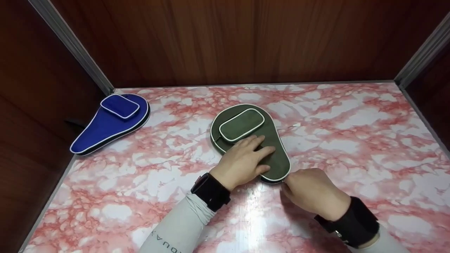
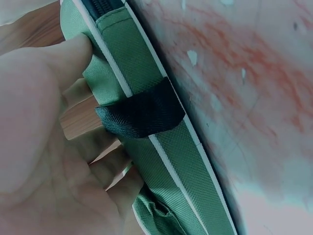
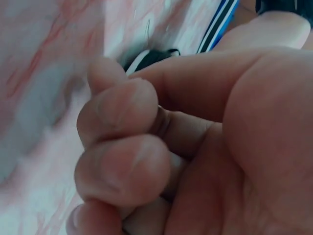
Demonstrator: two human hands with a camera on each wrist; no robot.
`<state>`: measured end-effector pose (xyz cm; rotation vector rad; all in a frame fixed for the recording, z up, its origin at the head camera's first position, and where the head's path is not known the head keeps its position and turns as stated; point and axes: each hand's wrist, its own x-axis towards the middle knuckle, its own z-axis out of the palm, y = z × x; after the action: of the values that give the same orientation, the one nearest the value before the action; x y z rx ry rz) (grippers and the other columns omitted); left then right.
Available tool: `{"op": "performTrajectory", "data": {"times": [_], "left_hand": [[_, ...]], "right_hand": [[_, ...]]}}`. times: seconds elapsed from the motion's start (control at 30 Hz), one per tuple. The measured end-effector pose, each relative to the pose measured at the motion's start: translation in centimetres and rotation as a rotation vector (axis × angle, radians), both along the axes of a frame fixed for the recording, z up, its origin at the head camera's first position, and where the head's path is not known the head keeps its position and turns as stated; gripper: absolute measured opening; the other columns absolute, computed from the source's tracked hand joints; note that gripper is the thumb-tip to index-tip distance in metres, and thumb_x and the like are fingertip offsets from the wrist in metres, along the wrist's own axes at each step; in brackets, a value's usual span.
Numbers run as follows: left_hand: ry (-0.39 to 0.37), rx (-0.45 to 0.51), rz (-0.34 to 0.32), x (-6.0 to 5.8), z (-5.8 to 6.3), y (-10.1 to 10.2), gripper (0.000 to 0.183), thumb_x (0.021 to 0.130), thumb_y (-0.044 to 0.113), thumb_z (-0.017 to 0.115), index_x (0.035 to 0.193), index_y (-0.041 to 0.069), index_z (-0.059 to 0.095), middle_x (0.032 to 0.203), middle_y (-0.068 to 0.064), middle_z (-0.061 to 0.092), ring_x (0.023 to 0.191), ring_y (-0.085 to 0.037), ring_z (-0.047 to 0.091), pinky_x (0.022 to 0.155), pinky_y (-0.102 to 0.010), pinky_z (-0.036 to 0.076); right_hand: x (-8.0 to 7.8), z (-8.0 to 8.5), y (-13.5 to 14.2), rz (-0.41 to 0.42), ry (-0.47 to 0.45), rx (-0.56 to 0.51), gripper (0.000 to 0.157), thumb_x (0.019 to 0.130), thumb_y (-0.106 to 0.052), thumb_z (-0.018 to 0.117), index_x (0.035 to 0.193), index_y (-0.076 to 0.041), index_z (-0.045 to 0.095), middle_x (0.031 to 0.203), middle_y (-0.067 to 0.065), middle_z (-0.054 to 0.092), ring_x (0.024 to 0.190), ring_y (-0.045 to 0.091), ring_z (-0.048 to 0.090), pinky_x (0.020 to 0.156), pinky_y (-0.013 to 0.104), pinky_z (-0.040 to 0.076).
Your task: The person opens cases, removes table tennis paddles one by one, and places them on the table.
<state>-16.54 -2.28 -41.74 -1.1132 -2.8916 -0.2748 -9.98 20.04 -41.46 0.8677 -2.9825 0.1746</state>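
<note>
We see the right hand (image 3: 210, 161) spread from the centre to 4 o'clock, fingers curled, thumb and forefinger pinching at the end of a dark, white-edged case (image 3: 157, 58) towards 12 o'clock. We note a blue, striped object (image 3: 224, 24) at 1 o'clock and a red-and-white marbled surface (image 3: 44, 122) at 9 o'clock.

Green case (image 1: 269, 132) partly behind left fingers (image 1: 265, 151)
</note>
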Motion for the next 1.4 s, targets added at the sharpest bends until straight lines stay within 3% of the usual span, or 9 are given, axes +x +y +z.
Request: {"op": "performTrajectory", "data": {"times": [0.13, 0.23, 0.4, 0.53, 0.93, 1.2, 1.4], "left_hand": [[0.002, -0.002, 0.000, 0.0, 0.0, 0.0, 0.058, 0.107, 0.046, 0.070, 0.160, 0.026, 0.060, 0.172, -0.015, 0.045, 0.160, -0.033, 0.040, 0.130, -0.045, 0.031], [0.000, -0.002, 0.001, 0.0, 0.0, 0.0, 0.058, 0.107, 0.047, 0.070, 0.160, 0.026, 0.059, 0.172, -0.015, 0.045, 0.160, -0.033, 0.040, 0.130, -0.046, 0.031], [-0.003, -0.001, 0.001, 0.0, -0.1, 0.0, 0.058, 0.108, 0.047, 0.070, 0.160, 0.026, 0.059, 0.172, -0.015, 0.045, 0.160, -0.033, 0.040, 0.130, -0.046, 0.031], [-0.004, 0.002, 0.002, -0.1, -0.1, 0.1, 0.057, 0.107, 0.046, 0.070, 0.160, 0.026, 0.060, 0.172, -0.015, 0.045, 0.160, -0.033, 0.040, 0.130, -0.046, 0.032], [-0.027, 0.011, 0.003, -0.1, 0.0, 0.0, 0.057, 0.108, 0.046, 0.070, 0.161, 0.026, 0.059, 0.173, -0.014, 0.043, 0.161, -0.034, 0.038, 0.130, -0.047, 0.030], [-0.024, 0.020, -0.017, -0.2, 0.0, -0.1, 0.056, 0.109, 0.044, 0.069, 0.160, 0.024, 0.059, 0.172, -0.016, 0.043, 0.161, -0.035, 0.038, 0.131, -0.047, 0.029], [0.000, 0.016, -0.032, -0.3, 0.0, -0.1, 0.050, 0.112, 0.039, 0.066, 0.159, 0.024, 0.061, 0.171, -0.016, 0.045, 0.160, -0.034, 0.040, 0.130, -0.047, 0.031]], "right_hand": [[0.4, -0.3, -0.6, 0.018, 0.035, -0.006, 0.029, 0.096, -0.015, 0.078, 0.076, -0.018, 0.059, 0.057, -0.003, 0.053, 0.055, 0.025, 0.063, 0.052, 0.048, 0.051], [0.5, -0.5, -1.0, 0.022, 0.037, 0.005, 0.038, 0.097, -0.017, 0.078, 0.068, -0.019, 0.055, 0.056, -0.003, 0.051, 0.054, 0.024, 0.062, 0.053, 0.048, 0.052], [0.7, -1.3, -1.8, 0.045, 0.117, -0.018, 0.042, 0.097, -0.019, 0.079, 0.063, -0.020, 0.053, 0.053, -0.004, 0.050, 0.049, 0.022, 0.059, 0.050, 0.046, 0.050], [0.8, -1.9, -2.5, 0.052, 0.173, -0.057, 0.043, 0.096, -0.019, 0.078, 0.062, -0.021, 0.053, 0.052, -0.004, 0.049, 0.047, 0.021, 0.056, 0.048, 0.044, 0.048], [0.6, -2.9, -3.5, 0.044, 0.211, -0.110, 0.040, 0.097, -0.022, 0.080, 0.066, -0.021, 0.056, 0.055, -0.002, 0.057, 0.047, 0.024, 0.060, 0.047, 0.045, 0.047], [0.4, -2.4, -3.4, 0.025, 0.155, -0.121, 0.039, 0.098, -0.027, 0.082, 0.067, -0.021, 0.059, 0.057, -0.003, 0.058, 0.049, 0.024, 0.061, 0.048, 0.045, 0.047], [-0.6, 0.0, -1.5, -0.008, -0.028, -0.173, 0.041, 0.105, -0.038, 0.076, 0.068, -0.023, 0.065, 0.055, -0.011, 0.053, 0.048, 0.015, 0.054, 0.048, 0.044, 0.047]]}}
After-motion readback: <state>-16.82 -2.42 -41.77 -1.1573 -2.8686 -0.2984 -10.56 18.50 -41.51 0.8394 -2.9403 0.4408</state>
